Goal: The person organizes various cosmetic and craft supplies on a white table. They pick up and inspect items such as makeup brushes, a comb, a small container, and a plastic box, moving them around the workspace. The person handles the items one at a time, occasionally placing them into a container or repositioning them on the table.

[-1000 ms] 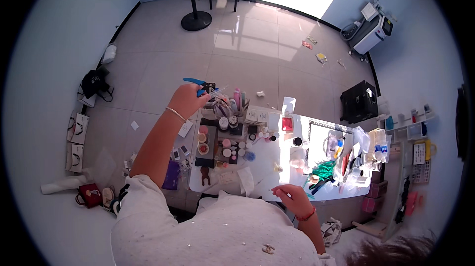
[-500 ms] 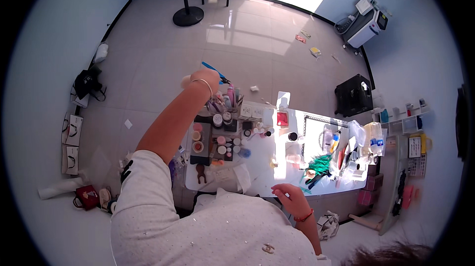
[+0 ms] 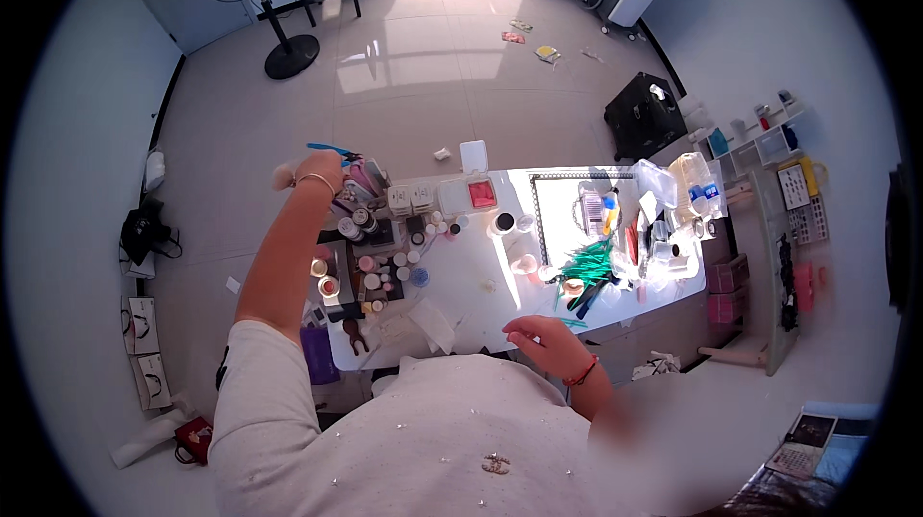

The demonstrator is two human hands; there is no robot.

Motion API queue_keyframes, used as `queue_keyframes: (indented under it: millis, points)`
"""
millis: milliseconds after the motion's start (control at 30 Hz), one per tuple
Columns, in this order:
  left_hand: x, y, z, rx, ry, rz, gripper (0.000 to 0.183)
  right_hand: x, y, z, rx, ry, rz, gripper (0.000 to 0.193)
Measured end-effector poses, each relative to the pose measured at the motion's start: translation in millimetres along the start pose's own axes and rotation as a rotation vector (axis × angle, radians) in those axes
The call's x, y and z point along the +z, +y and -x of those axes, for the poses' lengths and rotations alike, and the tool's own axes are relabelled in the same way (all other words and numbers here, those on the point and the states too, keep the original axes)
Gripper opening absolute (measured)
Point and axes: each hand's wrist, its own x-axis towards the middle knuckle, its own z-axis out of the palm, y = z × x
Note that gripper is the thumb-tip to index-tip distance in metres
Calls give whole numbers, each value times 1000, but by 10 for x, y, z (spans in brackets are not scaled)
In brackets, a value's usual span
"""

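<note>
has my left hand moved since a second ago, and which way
Yes, to the right. Judged against the white-topped jar, the left hand was well out to its left a second ago; now the sideways gap is clearly smaller.

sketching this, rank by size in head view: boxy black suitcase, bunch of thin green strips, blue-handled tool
1. Black suitcase
2. Green strips
3. Blue-handled tool, partly hidden by the left hand
</note>
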Motion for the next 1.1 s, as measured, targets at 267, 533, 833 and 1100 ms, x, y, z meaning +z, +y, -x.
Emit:
queue_keyframes:
  millis: [267,533,833,1100]
  points:
    - [-91,-169,372,-9,345,68,36,-669,636,428,125,256,19,20]
    - [-119,-158,1355,181,469,1605,32,-1111,2532,887,447,749,105,30]
    - [40,987,2265,68,462,1966,32,-1477,3086,564,351,622,584,58]
    - [224,1312,2544,80,390,1924,27,-1681,3141,251,411,397,709,56]
